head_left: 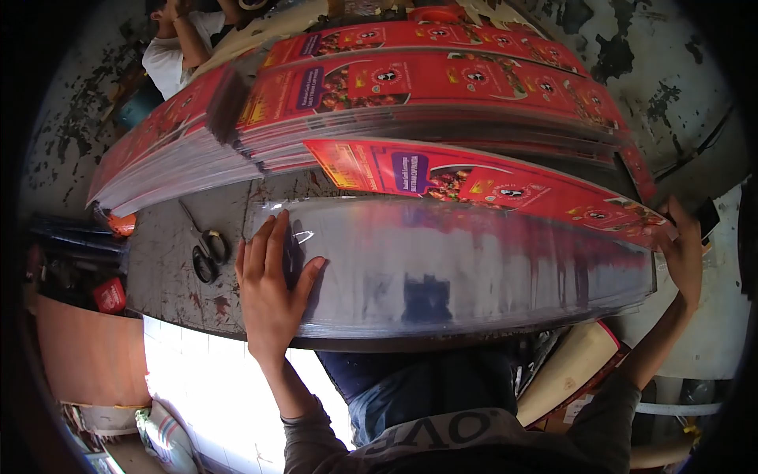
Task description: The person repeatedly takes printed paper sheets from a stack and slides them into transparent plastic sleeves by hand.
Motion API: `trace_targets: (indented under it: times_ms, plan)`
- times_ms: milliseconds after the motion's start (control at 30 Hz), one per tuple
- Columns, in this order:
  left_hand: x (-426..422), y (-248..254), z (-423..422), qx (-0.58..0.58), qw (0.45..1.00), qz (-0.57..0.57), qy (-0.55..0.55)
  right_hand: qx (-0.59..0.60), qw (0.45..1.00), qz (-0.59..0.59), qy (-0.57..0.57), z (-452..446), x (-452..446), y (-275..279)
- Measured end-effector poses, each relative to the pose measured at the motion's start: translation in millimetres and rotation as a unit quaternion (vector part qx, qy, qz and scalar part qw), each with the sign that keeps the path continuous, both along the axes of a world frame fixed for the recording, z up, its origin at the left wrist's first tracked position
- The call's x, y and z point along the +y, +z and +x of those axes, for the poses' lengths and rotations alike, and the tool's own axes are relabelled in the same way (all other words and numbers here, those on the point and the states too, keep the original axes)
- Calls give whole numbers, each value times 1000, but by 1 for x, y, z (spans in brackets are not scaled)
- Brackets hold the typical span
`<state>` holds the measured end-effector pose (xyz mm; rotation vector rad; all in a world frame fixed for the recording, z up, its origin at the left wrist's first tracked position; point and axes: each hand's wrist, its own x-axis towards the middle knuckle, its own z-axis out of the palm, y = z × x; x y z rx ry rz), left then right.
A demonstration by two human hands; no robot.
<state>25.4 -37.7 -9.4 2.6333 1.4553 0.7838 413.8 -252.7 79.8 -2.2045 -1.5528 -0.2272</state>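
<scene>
My left hand (272, 292) lies with fingers stretched out on the left end of a stack of clear plastic sheets or sleeves (371, 265). At the right, my right hand (681, 251) pinches the right end of a long red printed strip (505, 189) with food pictures and lettering. That strip stands tilted along the far edge of the plastic stack, its red colour reflected in the shiny surface. Whether its lower edge is inside a sleeve, I cannot tell. Black-handled scissors (208, 251) lie left of my left hand on the worn table (162, 268).
Tall stacks of red printed strips (426, 83) fill the table's far side, with another stack (170, 142) at the left. A person (170, 59) in a white top is at the upper left. An orange round object (122, 224) sits by the left table edge.
</scene>
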Motion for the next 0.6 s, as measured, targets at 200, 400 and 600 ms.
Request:
trace_targets:
  times_ms: [200, 400, 600]
  plan:
    - [-3, -11, -9, -109, 990, 42, -76, 86, 996, 23, -31, -23, 42, 13]
    - [-9, -9, -6, -134, 983, 91, -88, 100, 965, 61, 236, -51, 123, 37]
    - [-11, -10, -4, -146, 980, 114, -73, 170, 905, -107, 376, -115, 193, 88]
